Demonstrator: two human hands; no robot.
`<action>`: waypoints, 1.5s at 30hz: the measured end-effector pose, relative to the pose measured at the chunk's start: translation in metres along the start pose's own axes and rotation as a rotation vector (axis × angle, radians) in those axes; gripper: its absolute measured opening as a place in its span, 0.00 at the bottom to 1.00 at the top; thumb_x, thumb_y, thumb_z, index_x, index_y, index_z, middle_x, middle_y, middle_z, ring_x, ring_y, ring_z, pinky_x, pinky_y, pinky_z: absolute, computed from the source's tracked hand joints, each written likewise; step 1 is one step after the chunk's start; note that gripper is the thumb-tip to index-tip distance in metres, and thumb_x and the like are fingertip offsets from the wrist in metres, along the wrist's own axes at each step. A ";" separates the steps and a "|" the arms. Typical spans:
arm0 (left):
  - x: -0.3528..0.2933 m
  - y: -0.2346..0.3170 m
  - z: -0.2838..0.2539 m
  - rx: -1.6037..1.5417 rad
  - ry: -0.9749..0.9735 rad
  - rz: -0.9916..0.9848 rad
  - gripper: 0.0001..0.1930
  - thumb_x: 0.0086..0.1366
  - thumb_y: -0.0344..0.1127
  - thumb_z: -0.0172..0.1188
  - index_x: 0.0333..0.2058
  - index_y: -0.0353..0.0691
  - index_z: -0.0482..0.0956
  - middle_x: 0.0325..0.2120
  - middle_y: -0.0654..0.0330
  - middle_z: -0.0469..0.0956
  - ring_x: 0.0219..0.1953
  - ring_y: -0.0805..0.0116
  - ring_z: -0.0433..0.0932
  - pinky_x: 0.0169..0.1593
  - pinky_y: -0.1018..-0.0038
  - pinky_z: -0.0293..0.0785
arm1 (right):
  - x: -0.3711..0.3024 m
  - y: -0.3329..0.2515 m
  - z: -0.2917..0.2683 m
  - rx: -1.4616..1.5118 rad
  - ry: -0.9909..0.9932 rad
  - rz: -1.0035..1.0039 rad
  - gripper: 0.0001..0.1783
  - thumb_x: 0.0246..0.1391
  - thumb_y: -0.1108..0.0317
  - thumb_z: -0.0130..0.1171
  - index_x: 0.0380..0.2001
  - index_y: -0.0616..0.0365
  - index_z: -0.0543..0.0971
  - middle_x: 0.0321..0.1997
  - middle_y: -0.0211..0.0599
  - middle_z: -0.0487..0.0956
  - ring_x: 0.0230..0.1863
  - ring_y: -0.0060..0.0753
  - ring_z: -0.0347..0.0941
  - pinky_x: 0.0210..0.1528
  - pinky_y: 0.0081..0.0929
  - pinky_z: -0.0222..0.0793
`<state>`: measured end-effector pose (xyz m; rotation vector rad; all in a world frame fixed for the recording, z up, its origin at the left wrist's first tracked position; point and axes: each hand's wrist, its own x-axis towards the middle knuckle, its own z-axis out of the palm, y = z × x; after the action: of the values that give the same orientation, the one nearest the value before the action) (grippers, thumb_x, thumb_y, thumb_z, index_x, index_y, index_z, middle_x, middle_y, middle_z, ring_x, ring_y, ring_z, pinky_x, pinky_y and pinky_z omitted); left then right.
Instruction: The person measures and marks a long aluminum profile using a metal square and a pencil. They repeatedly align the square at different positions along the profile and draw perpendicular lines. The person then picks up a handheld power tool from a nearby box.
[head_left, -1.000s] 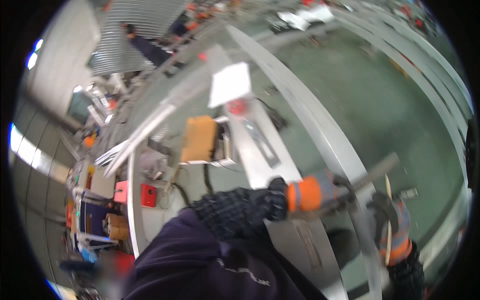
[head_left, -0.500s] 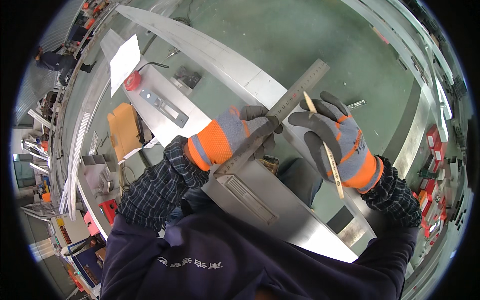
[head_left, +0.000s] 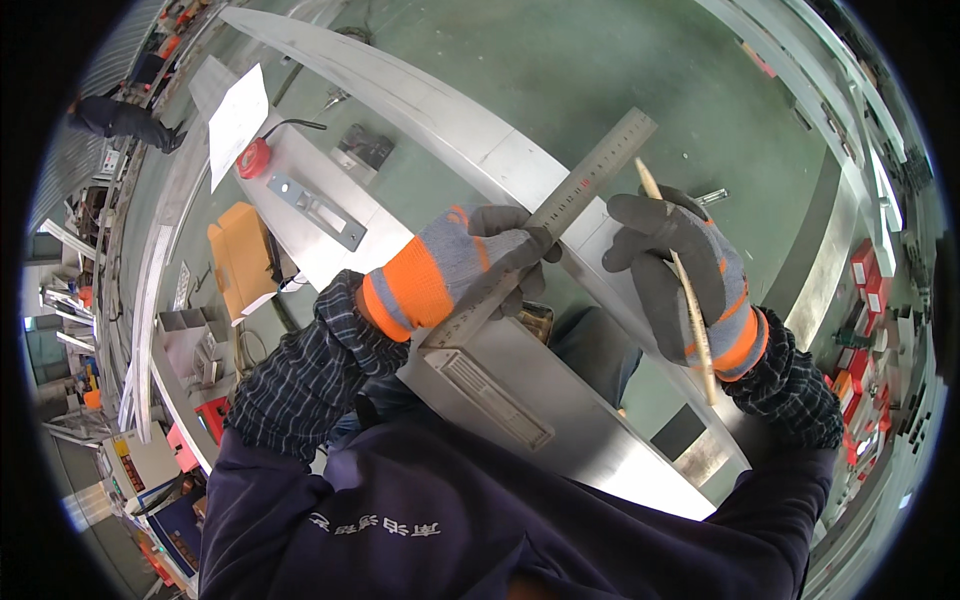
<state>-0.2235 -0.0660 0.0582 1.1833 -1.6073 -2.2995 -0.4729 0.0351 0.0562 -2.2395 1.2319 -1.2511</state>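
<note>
My left hand (head_left: 450, 265), in a grey and orange work glove, grips a steel ruler (head_left: 592, 172) between thumb and fingers. The ruler lies slantwise across two long silver metal profiles, its far end reaching past the far profile (head_left: 500, 150). Beneath its near end is the near profile (head_left: 590, 450), with a slotted metal plate (head_left: 495, 400) on its face. To the right of the ruler, my right hand (head_left: 685, 262), gloved alike, holds a pale pencil (head_left: 699, 332) across its curled fingers, apart from the metal.
Left of my hands, a slotted metal plate (head_left: 318, 210), a red tape measure (head_left: 254, 158) and a white sheet (head_left: 238, 120) lie on the near profile. An opened cardboard box (head_left: 240, 265) sits beside it. Red boxes (head_left: 865, 262) line the right; another person (head_left: 130, 120) stands far left.
My right hand has shifted slightly right, and the pencil with it. The left hand still holds the ruler across the profiles; the whole view has moved a little.
</note>
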 end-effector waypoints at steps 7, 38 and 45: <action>0.003 -0.001 0.000 0.002 -0.027 -0.036 0.20 0.74 0.44 0.63 0.52 0.32 0.81 0.31 0.62 0.84 0.29 0.73 0.84 0.33 0.77 0.83 | -0.009 0.010 -0.004 0.028 -0.053 -0.110 0.14 0.59 0.74 0.55 0.47 0.65 0.81 0.36 0.44 0.84 0.34 0.45 0.81 0.45 0.41 0.76; -0.002 0.002 -0.001 0.035 -0.026 -0.013 0.17 0.75 0.45 0.61 0.48 0.35 0.82 0.28 0.63 0.82 0.26 0.74 0.82 0.30 0.78 0.80 | -0.009 0.008 0.016 -0.002 0.006 -0.145 0.12 0.43 0.74 0.61 0.34 0.54 0.80 0.29 0.32 0.83 0.29 0.39 0.81 0.42 0.36 0.79; -0.004 0.001 0.000 0.010 -0.026 -0.013 0.15 0.74 0.42 0.62 0.49 0.35 0.83 0.27 0.62 0.82 0.27 0.75 0.83 0.31 0.79 0.81 | -0.008 0.007 0.015 -0.033 -0.018 -0.121 0.11 0.43 0.75 0.62 0.34 0.55 0.80 0.31 0.35 0.84 0.30 0.40 0.82 0.41 0.36 0.80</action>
<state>-0.2212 -0.0651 0.0611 1.1736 -1.6262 -2.3271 -0.4670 0.0351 0.0387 -2.3758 1.1334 -1.2590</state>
